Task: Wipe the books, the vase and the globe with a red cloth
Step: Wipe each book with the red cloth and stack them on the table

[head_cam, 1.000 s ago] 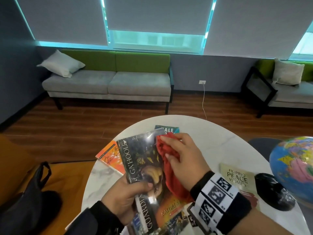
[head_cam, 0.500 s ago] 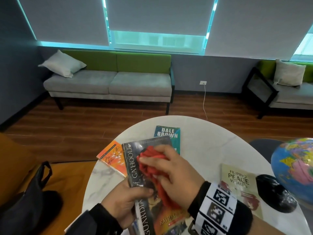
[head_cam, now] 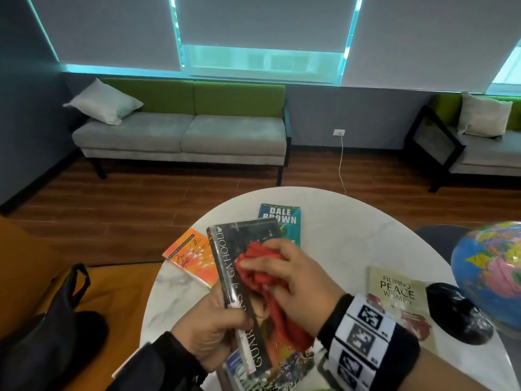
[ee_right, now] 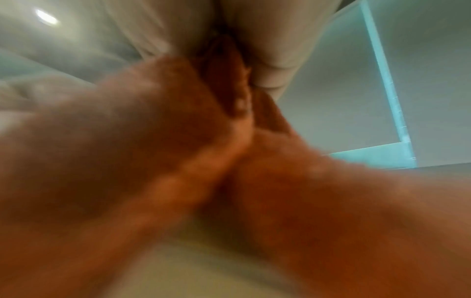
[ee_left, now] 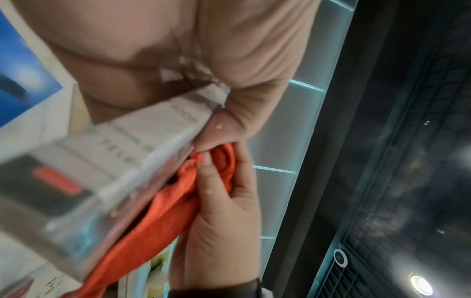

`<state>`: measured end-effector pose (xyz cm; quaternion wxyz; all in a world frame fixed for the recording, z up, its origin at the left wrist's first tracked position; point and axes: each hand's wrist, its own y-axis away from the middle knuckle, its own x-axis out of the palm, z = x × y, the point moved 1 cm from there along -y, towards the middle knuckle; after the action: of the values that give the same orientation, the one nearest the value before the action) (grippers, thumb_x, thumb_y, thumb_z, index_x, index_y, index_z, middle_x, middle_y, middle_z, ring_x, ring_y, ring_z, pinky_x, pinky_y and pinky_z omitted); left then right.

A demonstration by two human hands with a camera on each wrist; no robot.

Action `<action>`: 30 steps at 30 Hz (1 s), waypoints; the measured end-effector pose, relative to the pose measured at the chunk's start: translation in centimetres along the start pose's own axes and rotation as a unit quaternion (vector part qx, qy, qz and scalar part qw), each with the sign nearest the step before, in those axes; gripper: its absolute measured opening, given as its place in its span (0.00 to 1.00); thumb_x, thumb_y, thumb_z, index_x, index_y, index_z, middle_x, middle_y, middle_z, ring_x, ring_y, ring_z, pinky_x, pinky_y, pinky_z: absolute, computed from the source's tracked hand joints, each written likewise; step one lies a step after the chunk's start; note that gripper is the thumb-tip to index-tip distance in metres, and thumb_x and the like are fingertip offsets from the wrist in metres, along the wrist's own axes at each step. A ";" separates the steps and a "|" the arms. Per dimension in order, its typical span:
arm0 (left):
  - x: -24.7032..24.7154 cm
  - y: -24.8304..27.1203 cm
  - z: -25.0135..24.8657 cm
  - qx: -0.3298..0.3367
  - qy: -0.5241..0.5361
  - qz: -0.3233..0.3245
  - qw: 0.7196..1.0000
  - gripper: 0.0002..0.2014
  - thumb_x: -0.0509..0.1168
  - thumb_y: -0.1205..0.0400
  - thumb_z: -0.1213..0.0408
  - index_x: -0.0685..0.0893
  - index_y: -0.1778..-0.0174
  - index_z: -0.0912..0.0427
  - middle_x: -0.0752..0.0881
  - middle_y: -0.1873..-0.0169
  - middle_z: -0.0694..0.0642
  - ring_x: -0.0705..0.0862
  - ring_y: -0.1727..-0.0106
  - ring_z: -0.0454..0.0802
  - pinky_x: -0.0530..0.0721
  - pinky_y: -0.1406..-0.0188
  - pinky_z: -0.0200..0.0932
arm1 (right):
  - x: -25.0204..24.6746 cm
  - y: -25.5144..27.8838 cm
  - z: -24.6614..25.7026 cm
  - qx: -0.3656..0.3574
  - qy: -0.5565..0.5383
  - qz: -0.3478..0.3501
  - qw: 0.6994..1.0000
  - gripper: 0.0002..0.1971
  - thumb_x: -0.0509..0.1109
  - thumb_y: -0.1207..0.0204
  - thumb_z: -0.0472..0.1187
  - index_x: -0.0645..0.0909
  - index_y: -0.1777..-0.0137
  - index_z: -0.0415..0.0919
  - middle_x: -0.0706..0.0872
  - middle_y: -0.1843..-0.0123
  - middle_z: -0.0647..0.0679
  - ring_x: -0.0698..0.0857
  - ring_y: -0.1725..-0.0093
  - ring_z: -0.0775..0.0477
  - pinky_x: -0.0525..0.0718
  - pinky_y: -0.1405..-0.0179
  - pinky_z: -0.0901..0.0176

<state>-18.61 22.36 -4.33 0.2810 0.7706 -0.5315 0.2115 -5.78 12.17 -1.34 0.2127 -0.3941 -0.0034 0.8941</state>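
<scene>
My left hand [head_cam: 217,331] grips a dark Guardians of Ga'Hoole book [head_cam: 242,283] by its spine, holding it tilted above the round white table [head_cam: 352,238]. My right hand [head_cam: 284,275] holds a bunched red cloth [head_cam: 262,266] pressed against the book's front cover. In the left wrist view the red cloth [ee_left: 163,217] lies between the book [ee_left: 107,173] and my right hand's fingers [ee_left: 219,201]. The right wrist view is a red blur of cloth [ee_right: 178,161]. A globe [head_cam: 490,275] stands at the table's right edge. No vase shows.
On the table lie an orange book [head_cam: 191,258], a teal Dale Brown book [head_cam: 282,218] and a Filipino Peace Women book [head_cam: 400,297]. The globe's black base [head_cam: 456,314] sits at the right. A black bag [head_cam: 42,331] rests at the left; sofas stand beyond.
My right hand has swept the red cloth from the cover's right edge leftward across the upper cover. The left hand keeps its grip on the spine.
</scene>
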 end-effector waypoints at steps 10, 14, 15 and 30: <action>0.5 0.2 0.0 -0.001 -0.030 0.012 0.999 0.38 0.57 0.42 0.90 0.74 0.35 0.64 0.82 0.59 0.75 0.84 0.63 0.68 0.85 0.64 0.55 | 0.4 -0.5 1.4 -0.046 0.013 0.023 0.999 0.29 0.67 0.27 0.30 0.80 0.37 0.66 0.67 0.28 0.66 0.70 0.30 0.61 0.67 0.26 0.69; -0.1 0.2 -0.4 0.010 -0.027 0.025 0.999 0.39 0.58 0.40 0.89 0.81 0.37 0.50 0.84 0.52 0.76 0.83 0.53 0.70 0.85 0.54 0.59 | -1.9 -2.0 -1.6 0.052 0.008 -0.055 0.997 0.26 0.68 0.24 0.31 0.81 0.37 0.66 0.69 0.29 0.66 0.74 0.32 0.60 0.73 0.26 0.59; -0.1 0.2 -0.6 0.013 -0.028 0.023 0.999 0.39 0.59 0.40 0.89 0.82 0.38 0.49 0.84 0.51 0.75 0.84 0.54 0.69 0.85 0.55 0.59 | -1.9 -1.5 -1.7 0.061 0.019 -0.041 0.997 0.25 0.68 0.23 0.33 0.80 0.36 0.67 0.67 0.29 0.67 0.73 0.31 0.60 0.72 0.25 0.59; -0.7 0.4 0.2 0.011 -0.068 -0.002 0.998 0.43 0.63 0.41 0.88 0.75 0.31 0.47 0.86 0.50 0.71 0.85 0.54 0.65 0.85 0.55 0.54 | -0.2 -0.3 1.1 0.054 0.041 -0.005 0.998 0.25 0.69 0.25 0.32 0.77 0.35 0.62 0.65 0.31 0.60 0.72 0.34 0.57 0.69 0.28 0.67</action>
<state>-19.24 22.62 -4.88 0.2360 0.7873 -0.5455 0.1640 -6.38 12.54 -0.38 0.2386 -0.4182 0.0517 0.8749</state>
